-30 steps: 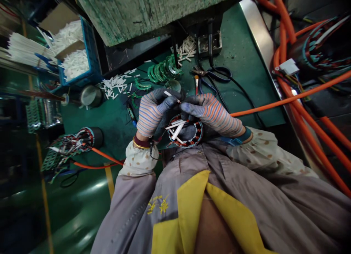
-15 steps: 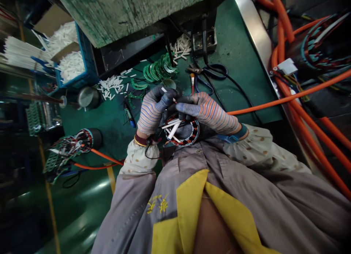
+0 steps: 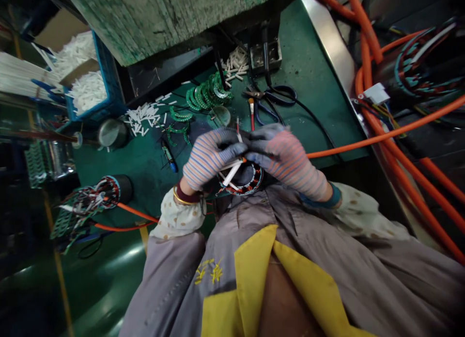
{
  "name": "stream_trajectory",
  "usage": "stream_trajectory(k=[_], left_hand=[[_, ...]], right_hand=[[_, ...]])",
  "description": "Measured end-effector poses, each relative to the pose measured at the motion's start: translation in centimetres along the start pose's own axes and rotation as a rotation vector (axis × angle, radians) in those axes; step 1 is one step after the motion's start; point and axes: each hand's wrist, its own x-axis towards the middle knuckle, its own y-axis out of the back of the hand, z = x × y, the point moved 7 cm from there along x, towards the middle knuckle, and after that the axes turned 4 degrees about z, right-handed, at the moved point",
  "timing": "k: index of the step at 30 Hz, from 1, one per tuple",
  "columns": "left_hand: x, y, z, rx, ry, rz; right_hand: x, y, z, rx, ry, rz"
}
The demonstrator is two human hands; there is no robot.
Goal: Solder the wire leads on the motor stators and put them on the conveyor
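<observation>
A wound motor stator [image 3: 258,183] rests at my lap, its coils dark red and black with light-blue edging. White insulating sleeves [image 3: 232,174] stick out over its opening. My left hand [image 3: 212,155], in a striped glove with dark fingertips, is closed above the stator's near-left rim. Between its thumb and fingers stands a thin wire [image 3: 238,125] with a short white sleeve on it. My right hand [image 3: 288,155], gloved alike, is close beside, its fingertips by the same wire. Motion smears the right fingers, and their grip is hidden.
Green curved boards [image 3: 207,92], cut white sleeves [image 3: 143,116], cutters [image 3: 271,99], a brush [image 3: 252,113] and a marker [image 3: 169,155] lie on the bench. A second stator [image 3: 121,189] stands left. Orange cables [image 3: 348,145] cross the right side. A blue bin [image 3: 114,94] holds sleeves.
My right hand has turned and shifted right and slightly down. My left hand has rolled over, its back now facing up. The white sleeve between my fingers now points away upright.
</observation>
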Motion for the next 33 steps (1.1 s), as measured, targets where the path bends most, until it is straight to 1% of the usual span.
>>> stream_trajectory(k=[2,3,5,6,7,9,11,13,15,17,18,20,22,24,27,29,31,33], left_hand=[[-1.5,-0.9,0.1,0.15,-0.043,0.001],[-2.2,-1.2,0.1,0.218,-0.062,0.016],[-3.5,-1.2,0.0,0.307,-0.096,0.052],[-4.0,-1.0,-0.2,0.329,-0.111,0.067],[-4.3,-0.7,-0.4,0.346,-0.126,0.087],[-4.4,0.3,-0.9,0.385,-0.143,0.152],[-4.1,1.2,-1.4,0.409,-0.153,0.193],[-3.8,1.7,-1.6,0.415,-0.167,0.201],[-3.5,2.1,-1.4,0.423,-0.173,0.198],[-3.3,2.9,-1.0,0.448,-0.16,0.24],[-3.1,3.3,-0.8,0.468,-0.15,0.273],[-2.6,3.8,-0.5,0.525,-0.131,0.327],[-1.7,3.9,-0.8,0.576,-0.119,0.341],[-0.7,3.6,-1.5,0.589,-0.108,0.34],[0.7,3.2,-2.9,0.534,-0.107,0.365],[1.2,3.1,-3.7,0.489,-0.117,0.378],[1.6,3.1,-4.3,0.454,-0.129,0.39],[2.0,3.3,-4.9,0.425,-0.136,0.402]], right_hand=[[-2.7,0.3,-0.3,-0.411,0.033,-0.078],[-3.9,0.0,-0.3,-0.56,0.037,-0.139],[-5.4,-1.1,0.0,-0.726,0.031,-0.23],[-5.4,-1.6,0.2,-0.749,0.024,-0.247],[-4.9,-2.1,0.6,-0.736,0.018,-0.24],[-2.3,-2.3,1.2,-0.621,0.022,-0.17],[1.4,-1.4,2.0,-0.511,-0.013,-0.052],[5.2,-0.3,2.9,-0.513,-0.117,0.039],[8.1,0.1,3.5,-0.595,-0.242,0.046],[9.6,0.0,3.3,-0.655,-0.31,0.02],[10.0,-0.2,3.1,-0.687,-0.316,0.001],[10.0,-0.7,2.3,-0.776,-0.279,-0.062],[9.5,-1.0,1.9,-0.882,-0.239,-0.144],[8.8,-0.9,1.8,-0.947,-0.218,-0.182],[8.2,-0.7,1.7,-0.974,-0.181,-0.145],[8.4,-0.9,1.8,-0.967,-0.152,-0.107],[9.2,-1.4,2.3,-0.942,-0.16,-0.088],[10.4,-1.7,3.0,-0.909,-0.208,-0.071]])
